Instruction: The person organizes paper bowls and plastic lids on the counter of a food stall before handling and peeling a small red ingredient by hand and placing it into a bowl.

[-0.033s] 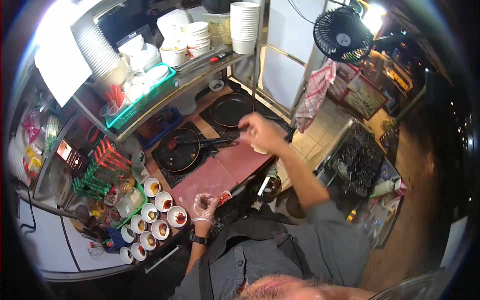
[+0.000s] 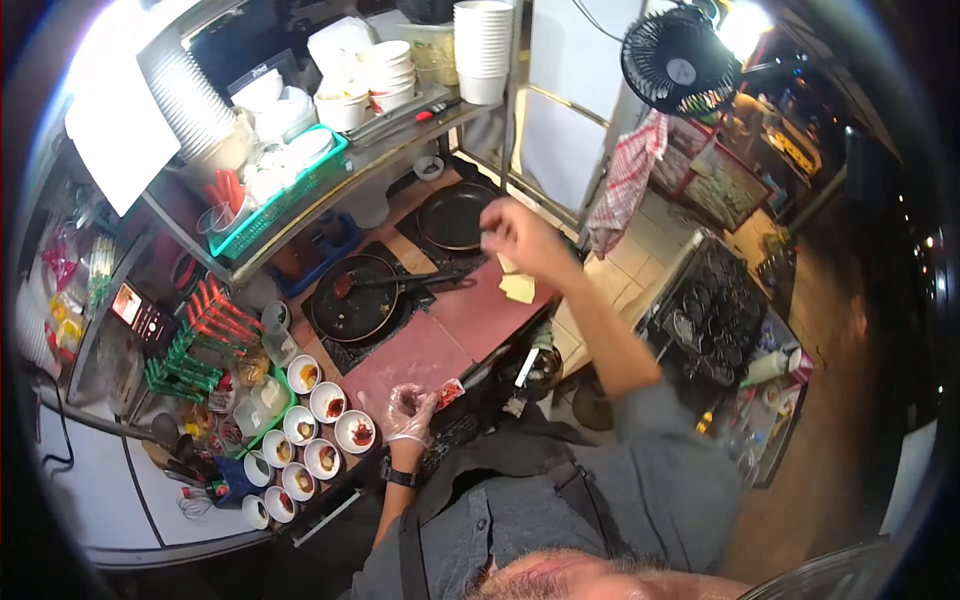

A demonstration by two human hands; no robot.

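Note:
My left hand (image 2: 408, 412), in a clear plastic glove, is curled at the near edge of the red counter (image 2: 405, 358). A small red-and-white packet-like piece (image 2: 449, 394) sticks out at its fingers, apparently gripped. My bare right hand (image 2: 517, 238) hovers over the counter's far right part, beside the far frying pan (image 2: 462, 216). Its fingers are bent inward, and what they hold, if anything, is hidden. Just below that hand lie pale yellow square slips (image 2: 517, 288). In the nearer frying pan (image 2: 352, 312) rests a dark-handled utensil (image 2: 430, 279) with a reddish end.
Several white cups (image 2: 355, 432) with red and brown contents stand left of my left hand. A green basket (image 2: 285, 190) and stacked white tubs (image 2: 483, 50) sit on the shelf above. A fan (image 2: 682, 62) and a dark moulded griddle (image 2: 712, 315) are at right.
My right hand has shifted slightly up and right, uncovering more of the yellow slips. My left hand stays in place with the packet-like piece.

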